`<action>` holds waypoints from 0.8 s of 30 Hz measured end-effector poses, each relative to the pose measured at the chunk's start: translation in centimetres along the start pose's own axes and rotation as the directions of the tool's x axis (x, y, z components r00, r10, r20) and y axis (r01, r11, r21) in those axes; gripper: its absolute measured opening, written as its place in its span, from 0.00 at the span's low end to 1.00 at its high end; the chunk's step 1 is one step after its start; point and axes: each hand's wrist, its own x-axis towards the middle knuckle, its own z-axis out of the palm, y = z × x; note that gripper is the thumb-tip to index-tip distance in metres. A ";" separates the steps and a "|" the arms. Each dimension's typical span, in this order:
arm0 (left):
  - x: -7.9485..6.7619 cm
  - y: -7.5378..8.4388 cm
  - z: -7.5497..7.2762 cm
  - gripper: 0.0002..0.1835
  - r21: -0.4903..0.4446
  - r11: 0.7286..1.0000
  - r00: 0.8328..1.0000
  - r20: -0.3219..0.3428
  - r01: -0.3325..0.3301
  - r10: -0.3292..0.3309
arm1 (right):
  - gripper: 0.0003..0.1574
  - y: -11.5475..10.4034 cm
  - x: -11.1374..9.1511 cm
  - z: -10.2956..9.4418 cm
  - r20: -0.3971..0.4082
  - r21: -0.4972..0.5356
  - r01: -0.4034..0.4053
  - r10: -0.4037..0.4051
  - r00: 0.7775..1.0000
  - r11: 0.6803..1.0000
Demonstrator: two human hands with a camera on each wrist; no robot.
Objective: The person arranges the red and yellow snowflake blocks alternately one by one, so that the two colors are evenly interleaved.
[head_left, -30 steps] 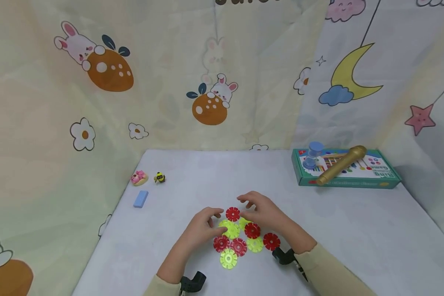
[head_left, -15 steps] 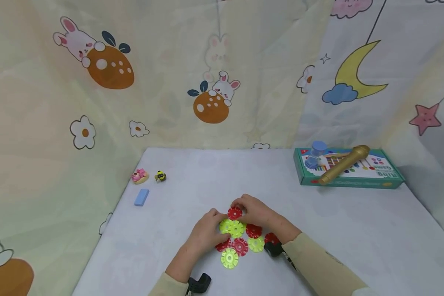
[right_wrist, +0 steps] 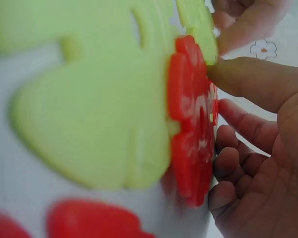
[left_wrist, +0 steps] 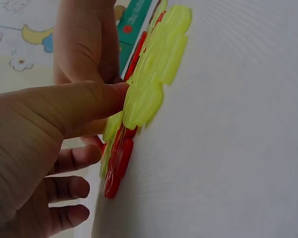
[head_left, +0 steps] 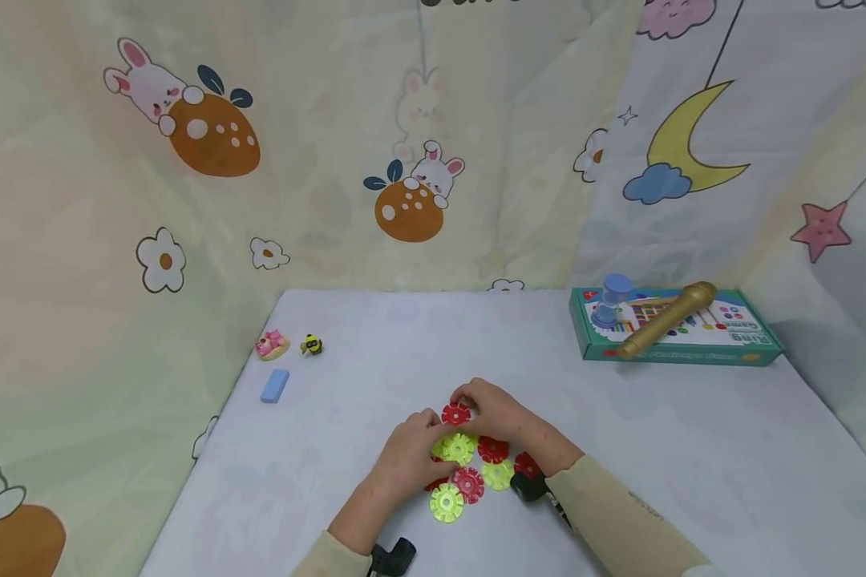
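Several red and yellow-green interlocking discs, round with notched edges, form a cluster at the table's front middle. My right hand pinches the far red disc between thumb and index finger. From the left, my left hand grips the yellow-green disc just below it, thumb on the near side. In the left wrist view, the left thumb presses on the edge of a yellow-green disc, its lower fingers loosely bent. In the right wrist view, a red disc stands beside the right fingers.
A green game box lies at the back right, bearing a gold microphone and a blue hourglass. At the left edge are a blue block, a pink figure and a bee figure.
My right hand has come in leftward and taken hold of the far red disc. My left hand has shifted slightly right and now grips the yellow-green disc, having been open beside the cluster.
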 end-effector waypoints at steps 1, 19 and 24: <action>0.0 0.1 0.0 0.26 0.015 1.000 1.000 -0.004 -0.011 0.011 | 0.25 0.0 0.0 0.0 -0.002 0.000 0.000 0.000 1.000 1.000; 0.0 0.5 0.7 0.26 -0.054 0.995 0.994 0.070 0.089 -0.085 | 0.28 0.1 -0.4 0.0 -0.013 -0.038 -0.064 0.063 0.998 0.997; -0.1 0.5 0.4 0.27 -0.061 0.995 0.994 0.085 0.079 -0.074 | 0.31 -0.2 -1.1 -0.4 -0.004 -0.040 -0.139 0.139 0.990 0.989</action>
